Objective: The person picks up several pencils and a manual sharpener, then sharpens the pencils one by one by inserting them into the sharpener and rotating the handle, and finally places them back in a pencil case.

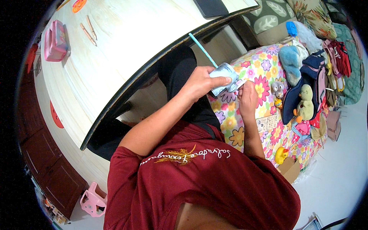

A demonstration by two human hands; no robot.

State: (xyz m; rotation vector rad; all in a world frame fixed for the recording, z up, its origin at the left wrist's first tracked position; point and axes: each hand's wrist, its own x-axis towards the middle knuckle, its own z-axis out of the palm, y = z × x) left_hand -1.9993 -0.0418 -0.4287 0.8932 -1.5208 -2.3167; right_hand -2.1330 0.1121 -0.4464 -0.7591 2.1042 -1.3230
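Observation:
My left hand (201,82) grips a small silver-grey pouch (224,76) from its side, held just off the table's dark edge. A thin light-blue stick or straw (203,50) pokes up and away from the pouch's top. My right hand (248,97) sits right beside the pouch, its fingertips pinching the pouch's lower right corner. Both hands hover over my lap and the flowered cloth (260,65).
A pale wooden table (115,46) carries a pink case (55,40), two pencils (89,32) and a dark tablet (211,7). To my right, soft toys (304,101), a yellow duck (281,154) and clothes lie on the flowered cloth. A pink stool (93,200) stands on the floor.

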